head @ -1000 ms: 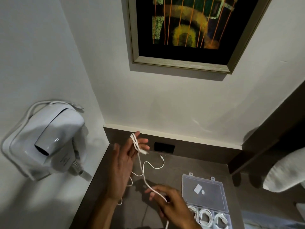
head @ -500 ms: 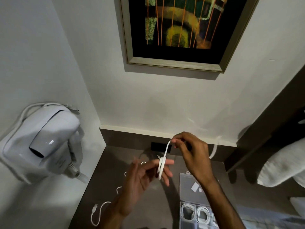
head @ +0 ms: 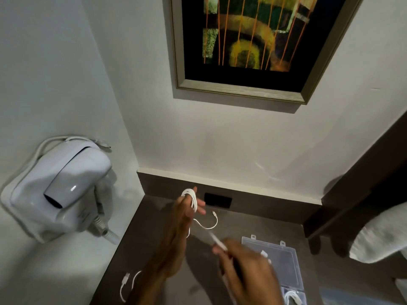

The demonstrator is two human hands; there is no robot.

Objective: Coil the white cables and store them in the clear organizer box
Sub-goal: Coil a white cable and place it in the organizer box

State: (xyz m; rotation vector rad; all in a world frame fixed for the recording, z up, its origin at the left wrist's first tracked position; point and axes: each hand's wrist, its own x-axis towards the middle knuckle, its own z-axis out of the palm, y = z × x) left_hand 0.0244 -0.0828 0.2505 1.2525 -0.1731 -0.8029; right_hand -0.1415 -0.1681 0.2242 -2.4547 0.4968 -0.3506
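Note:
My left hand [head: 176, 236] is raised over the dark tabletop [head: 246, 225] with a white cable [head: 191, 197] looped several times around its fingertips. The cable's free strand runs down to my right hand [head: 246, 269], which is motion-blurred and pinches it near the box. The clear organizer box [head: 275, 258] lies open at the lower right, lid flat toward the wall, with a coiled white cable [head: 293, 297] in a compartment. Another loose white cable [head: 208, 224] lies on the table behind my hands. A further one [head: 125, 285] lies at the table's left front.
A white wall-mounted hair dryer [head: 59, 190] sits on the left wall close to the table edge. A black wall socket [head: 217, 200] is at the table's back. A framed picture [head: 248, 47] hangs above. White bedding [head: 381, 236] lies to the right.
My right hand has swung from up near the wall down toward the box, drawing the strand with it. My left hand has lifted, with the loops sitting on its fingertips.

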